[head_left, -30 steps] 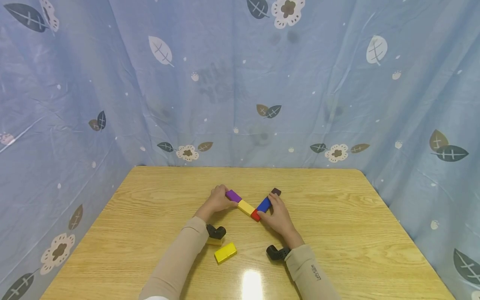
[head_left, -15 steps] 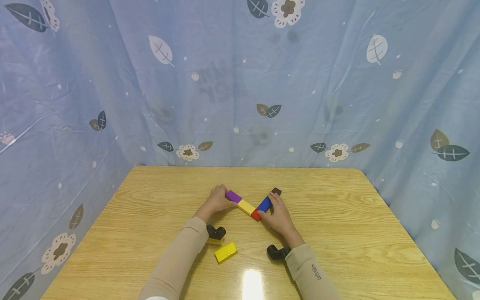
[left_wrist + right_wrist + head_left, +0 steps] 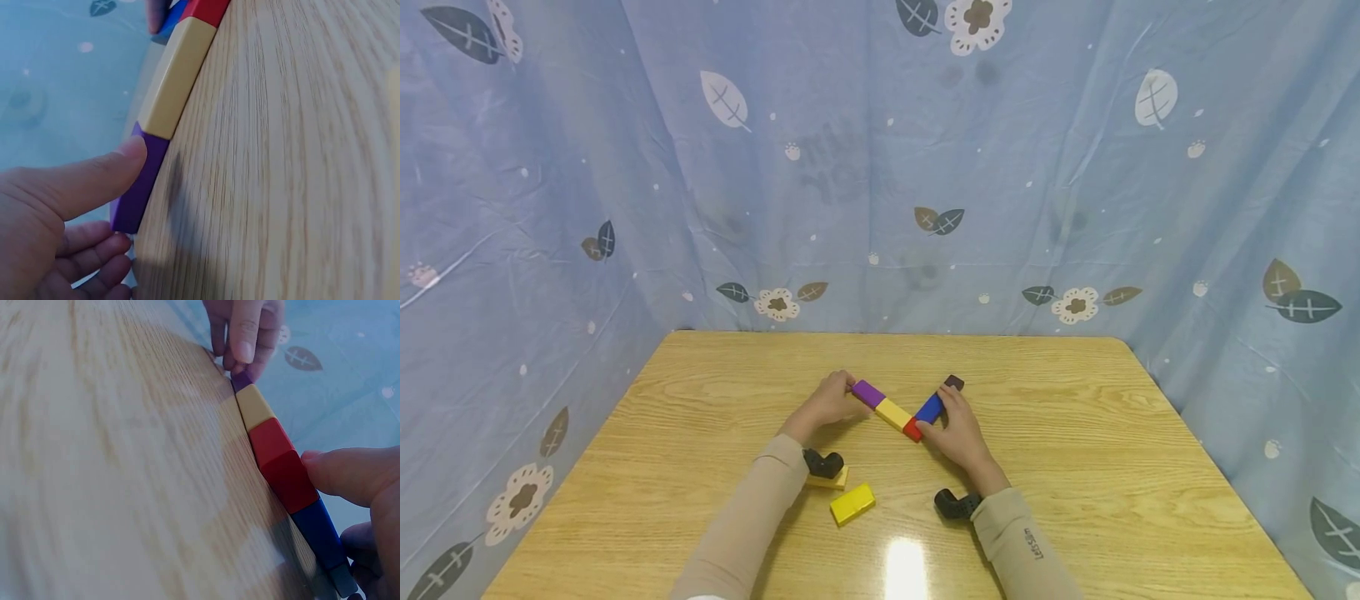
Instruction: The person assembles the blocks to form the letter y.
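Observation:
Blocks lie end to end in a V on the wooden table: purple [image 3: 868, 394], pale yellow [image 3: 892, 414], red [image 3: 912, 429], blue [image 3: 929, 408] and dark brown [image 3: 954, 382]. My left hand [image 3: 831, 400] is at the purple block's outer end, fingers loosely bent; in the left wrist view its thumb [image 3: 103, 178] overlaps that block, and contact is hard to tell. My right hand [image 3: 958, 433] holds the blue block's arm of the V from the right. Its thumb [image 3: 344, 472] touches the red block, while its other fingers reach the blue block near the dark one.
A bright yellow block [image 3: 853, 504] lies nearer the front. A pale yellow block [image 3: 835, 479] sits partly under the left wrist camera [image 3: 823, 463]. A blue patterned curtain [image 3: 865, 167] hangs behind and beside the table [image 3: 1112, 467].
My left hand has shifted slightly left and towards me, its thumb drawing back from the purple block. The right hand and the row of blocks look the same.

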`<move>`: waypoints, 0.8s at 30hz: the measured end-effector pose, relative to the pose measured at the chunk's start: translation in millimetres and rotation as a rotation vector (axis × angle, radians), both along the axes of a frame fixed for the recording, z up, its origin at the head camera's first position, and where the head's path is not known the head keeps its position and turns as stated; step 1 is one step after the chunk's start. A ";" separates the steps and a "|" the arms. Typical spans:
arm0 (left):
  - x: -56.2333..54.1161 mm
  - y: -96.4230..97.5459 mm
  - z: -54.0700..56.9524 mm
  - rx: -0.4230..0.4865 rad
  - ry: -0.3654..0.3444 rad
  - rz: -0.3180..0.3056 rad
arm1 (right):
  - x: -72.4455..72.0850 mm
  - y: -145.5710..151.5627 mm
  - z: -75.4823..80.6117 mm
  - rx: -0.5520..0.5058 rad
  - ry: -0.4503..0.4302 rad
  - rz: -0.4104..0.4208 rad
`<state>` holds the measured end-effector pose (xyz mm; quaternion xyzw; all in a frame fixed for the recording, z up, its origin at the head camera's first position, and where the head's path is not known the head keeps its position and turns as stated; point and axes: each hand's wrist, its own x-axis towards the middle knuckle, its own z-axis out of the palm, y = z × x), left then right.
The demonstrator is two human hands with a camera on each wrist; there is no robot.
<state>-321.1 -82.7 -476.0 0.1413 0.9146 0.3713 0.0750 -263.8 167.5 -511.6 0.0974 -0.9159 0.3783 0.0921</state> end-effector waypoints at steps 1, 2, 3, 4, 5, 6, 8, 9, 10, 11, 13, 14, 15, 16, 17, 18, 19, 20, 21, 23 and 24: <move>0.4 -1.8 0.2 0.012 -0.005 -0.010 | 0.4 -0.2 0.2 0.001 -0.002 -0.001; 0.8 -3.6 0.6 0.022 -0.009 -0.017 | 0.8 -0.4 0.5 0.001 -0.004 -0.001; 1.5 -5.4 1.2 0.036 -0.013 -0.021 | 0.9 -0.5 0.7 0.001 -0.005 -0.001; 2.1 -7.2 1.7 0.046 -0.023 -0.024 | 1.0 -0.6 0.8 0.002 -0.008 -0.001; 2.7 -9.1 2.0 0.051 -0.029 -0.027 | 1.0 -0.6 1.0 0.004 -0.011 -0.001; 3.1 -11.1 2.3 0.050 -0.038 -0.027 | 1.0 -0.6 1.1 0.005 -0.014 -0.001; 4.1 -15.4 2.5 0.043 -0.043 -0.024 | 1.0 -0.6 1.1 0.006 -0.017 0.000; 4.8 -17.5 2.4 0.041 -0.046 -0.022 | 1.0 -0.4 1.1 0.002 -0.018 0.001; 5.1 -19.8 2.2 0.035 -0.041 -0.023 | 1.0 -0.3 1.2 0.001 -0.018 0.004; 5.8 -21.9 2.1 0.032 -0.038 -0.022 | 1.2 -0.2 1.3 0.001 -0.017 0.005; 8.3 -25.7 2.5 0.034 -0.028 -0.023 | 1.3 0.1 1.5 0.001 -0.013 0.008; 9.8 -27.4 2.6 0.034 -0.023 -0.024 | 1.2 0.1 1.8 0.003 -0.010 0.010; 11.6 -28.9 3.4 0.034 -0.020 -0.026 | 1.0 0.2 2.1 0.001 -0.007 0.012; 13.7 -30.3 4.4 0.040 -0.017 -0.029 | 0.7 0.2 2.3 0.007 -0.004 0.014; 16.4 -31.3 5.7 0.048 -0.022 -0.031 | 0.4 0.1 2.4 0.011 -0.002 0.014; 18.9 -32.4 6.8 0.048 -0.022 -0.035 | 0.1 0.1 2.6 0.012 0.000 0.014; 21.3 -33.4 7.9 0.051 -0.023 -0.039 | -0.3 0.0 2.8 0.015 -0.001 0.013; 23.9 -34.3 9.3 0.056 -0.026 -0.040 | -0.6 0.0 2.7 0.018 0.000 0.012; 26.6 -35.0 10.7 0.060 -0.025 -0.045 | -0.7 -0.1 2.6 0.021 0.000 0.011; 32.1 -36.4 12.2 0.062 -0.018 -0.056 | -0.6 -0.4 2.5 0.026 -0.002 0.008; 34.8 -37.0 13.1 0.059 -0.013 -0.065 | -0.4 -0.7 2.5 0.026 -0.003 0.007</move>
